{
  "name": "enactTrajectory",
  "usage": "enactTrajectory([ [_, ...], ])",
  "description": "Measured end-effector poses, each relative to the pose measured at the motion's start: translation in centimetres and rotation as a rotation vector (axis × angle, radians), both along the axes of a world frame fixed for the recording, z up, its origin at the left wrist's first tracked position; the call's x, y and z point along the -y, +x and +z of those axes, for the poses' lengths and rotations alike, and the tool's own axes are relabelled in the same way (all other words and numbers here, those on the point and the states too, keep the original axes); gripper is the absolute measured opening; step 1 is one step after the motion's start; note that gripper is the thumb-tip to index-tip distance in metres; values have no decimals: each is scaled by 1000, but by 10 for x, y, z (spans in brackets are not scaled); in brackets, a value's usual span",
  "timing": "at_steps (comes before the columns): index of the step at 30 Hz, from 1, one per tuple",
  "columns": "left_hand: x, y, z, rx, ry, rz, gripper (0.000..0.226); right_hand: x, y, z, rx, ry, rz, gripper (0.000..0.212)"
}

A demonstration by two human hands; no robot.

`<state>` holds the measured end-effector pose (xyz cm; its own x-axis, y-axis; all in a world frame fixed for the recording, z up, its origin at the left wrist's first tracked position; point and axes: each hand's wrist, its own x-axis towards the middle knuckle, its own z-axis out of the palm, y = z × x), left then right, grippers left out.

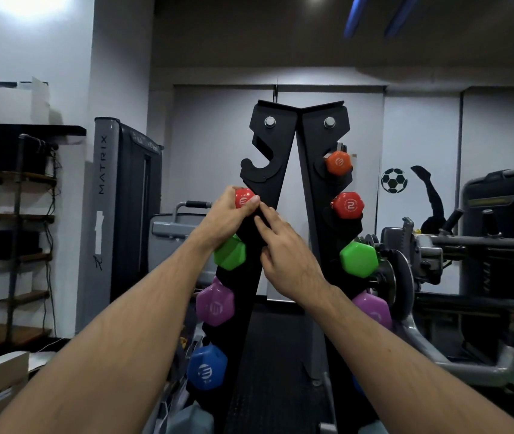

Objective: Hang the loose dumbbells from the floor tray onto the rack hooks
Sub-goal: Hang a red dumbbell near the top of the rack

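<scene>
Head view — what surrounds the hands?
— Black rack (pixel 280 158) straight ahead, gym machines behind it; green, purple and blue dumbbells hang down its sides.
— And the grip?
— Left hand (pixel 223 217) curls round a red dumbbell (pixel 244 197) at the rack's left edge, under an empty hook (pixel 259 166). Right hand (pixel 287 249), fingers relaxed, touches the rack.

Rack (pixel 284 145): black. Dumbbells: red (pixel 243 198), orange (pixel 339 162), green (pixel 359 259), purple (pixel 215 305), blue (pixel 207 367). Wall ball decal (pixel 394 180): black-and-white patches.
</scene>
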<state>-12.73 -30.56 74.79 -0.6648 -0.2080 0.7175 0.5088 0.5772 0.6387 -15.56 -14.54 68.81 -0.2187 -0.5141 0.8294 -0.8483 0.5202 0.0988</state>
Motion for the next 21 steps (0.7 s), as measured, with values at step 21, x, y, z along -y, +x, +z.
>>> enactTrajectory([
  [21, 12, -2, -13, -93, 17, -68, 37, -4, -2, 2, -10, 81, -28, 82],
])
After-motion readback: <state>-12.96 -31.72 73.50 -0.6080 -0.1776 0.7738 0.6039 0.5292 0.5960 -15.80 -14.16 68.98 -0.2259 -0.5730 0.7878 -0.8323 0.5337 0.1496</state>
